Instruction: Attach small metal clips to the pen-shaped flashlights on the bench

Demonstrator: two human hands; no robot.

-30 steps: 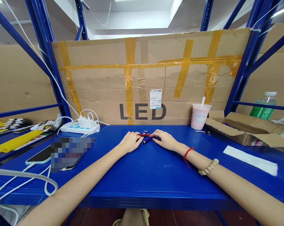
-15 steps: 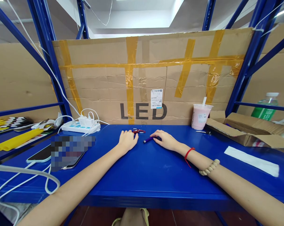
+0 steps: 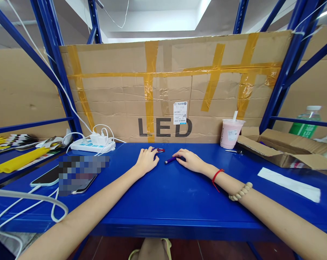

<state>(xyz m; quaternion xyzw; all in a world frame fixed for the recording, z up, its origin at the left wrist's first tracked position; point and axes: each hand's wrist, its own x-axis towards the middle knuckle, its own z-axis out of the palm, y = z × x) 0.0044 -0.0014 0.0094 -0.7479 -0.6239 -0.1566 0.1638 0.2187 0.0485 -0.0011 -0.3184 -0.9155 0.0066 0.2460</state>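
On the blue table (image 3: 190, 202), my left hand (image 3: 146, 160) rests palm down near the back, its fingers apart at a small red and blue item (image 3: 160, 150), perhaps pens, partly hidden by the fingertips. To the right, my right hand (image 3: 190, 160) has its fingers closed on a dark purple pen (image 3: 170, 160), which points left with its tip near the table surface. A red string and a beaded bracelet (image 3: 240, 191) circle my right wrist and forearm.
A pink drink cup (image 3: 231, 133), a dark pen (image 3: 234, 152), an open cardboard box (image 3: 284, 148) and a white strip (image 3: 289, 184) lie right. Left are a power strip (image 3: 93, 145), cables and phones (image 3: 48, 176). Cardboard (image 3: 120, 108) stands behind.
The fingers of my left hand have spread and lifted a little, and the red and blue item has shifted slightly left. My right hand and its pen look nearly unchanged.
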